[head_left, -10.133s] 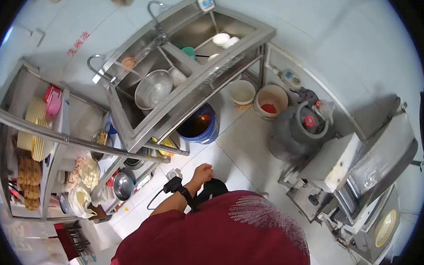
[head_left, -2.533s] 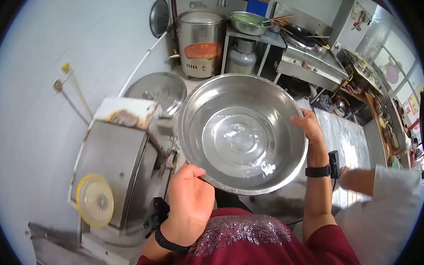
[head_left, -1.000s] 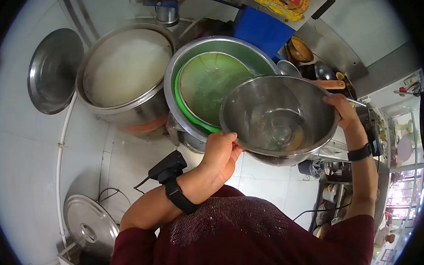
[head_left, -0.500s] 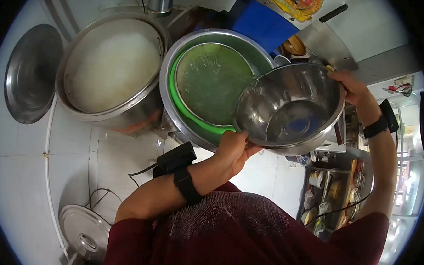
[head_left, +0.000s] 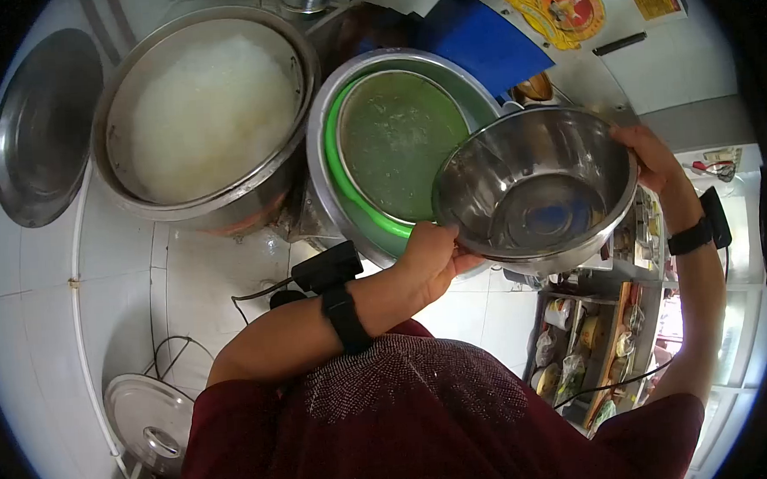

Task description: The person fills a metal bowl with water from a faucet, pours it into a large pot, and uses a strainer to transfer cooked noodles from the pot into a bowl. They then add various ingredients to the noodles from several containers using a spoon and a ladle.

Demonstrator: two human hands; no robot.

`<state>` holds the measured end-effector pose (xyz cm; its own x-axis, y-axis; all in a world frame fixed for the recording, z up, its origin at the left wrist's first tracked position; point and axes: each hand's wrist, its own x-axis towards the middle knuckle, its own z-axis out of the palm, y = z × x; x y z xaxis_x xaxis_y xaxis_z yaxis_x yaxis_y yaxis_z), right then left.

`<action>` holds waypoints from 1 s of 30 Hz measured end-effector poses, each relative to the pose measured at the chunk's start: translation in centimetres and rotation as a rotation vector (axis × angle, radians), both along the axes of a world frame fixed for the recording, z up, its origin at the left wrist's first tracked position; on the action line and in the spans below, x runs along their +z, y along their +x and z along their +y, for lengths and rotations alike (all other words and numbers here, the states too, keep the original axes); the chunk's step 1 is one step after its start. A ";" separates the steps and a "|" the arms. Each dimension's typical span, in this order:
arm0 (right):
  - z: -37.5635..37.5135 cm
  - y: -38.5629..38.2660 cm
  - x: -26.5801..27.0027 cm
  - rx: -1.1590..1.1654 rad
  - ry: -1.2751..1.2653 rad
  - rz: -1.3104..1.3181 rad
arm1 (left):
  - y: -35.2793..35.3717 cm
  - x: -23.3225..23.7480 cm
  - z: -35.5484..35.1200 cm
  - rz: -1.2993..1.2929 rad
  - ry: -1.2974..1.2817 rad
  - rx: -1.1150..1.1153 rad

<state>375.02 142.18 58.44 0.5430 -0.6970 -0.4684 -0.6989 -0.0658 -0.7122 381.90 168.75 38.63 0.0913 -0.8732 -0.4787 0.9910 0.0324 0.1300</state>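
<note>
A shiny stainless steel bowl (head_left: 542, 205) hangs between my two hands, its hollow side facing up. Around its near left rim my left hand (head_left: 434, 258) is closed, thumb on top. My right hand (head_left: 651, 156) grips the opposite rim at the far right. Just left of the bowl stands a large metal basin (head_left: 317, 169) with a bright green basin (head_left: 346, 194) inside it. Within the green one sits a round metal-rimmed vessel (head_left: 404, 143) of greenish, cloudy liquid. The steel bowl overlaps the basin's right side in view.
A big pot (head_left: 217, 205) of whitish steaming contents stands at the left. Beside it a round metal lid (head_left: 48, 127) leans on the wall; another lid (head_left: 150, 421) is low left. A blue panel (head_left: 482, 48) rises behind the basin. Shelves (head_left: 584, 342) with goods stand at the right.
The view has shifted a little, so the pot sits slightly further left and the bowl slightly right. Both hands still hold the bowl, at nearly the same tilt.
</note>
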 end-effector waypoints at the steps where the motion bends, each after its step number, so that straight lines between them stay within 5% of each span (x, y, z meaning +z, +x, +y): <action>1: -2.2 -1.2 -0.1 0.012 0.008 0.019 | 0.1 -0.5 -0.2 0.016 -0.003 0.005; 11: 4.6 3.0 -0.6 0.043 0.267 -0.171 | 6.8 1.0 7.8 -0.142 -0.087 0.401; 17: 15.4 13.5 0.6 0.132 0.227 -0.284 | 10.6 -0.4 13.8 -0.137 0.090 0.513; 19: 16.4 17.1 0.4 0.294 0.158 -0.310 | 12.7 -2.0 15.3 -0.117 0.039 0.546; 22: 19.2 20.9 0.4 0.240 0.169 -0.280 | 15.9 -3.0 17.2 -0.007 -0.073 0.603; 30: 22.7 19.4 -0.3 0.161 0.092 -0.304 | 17.3 -2.9 18.7 0.027 0.014 0.655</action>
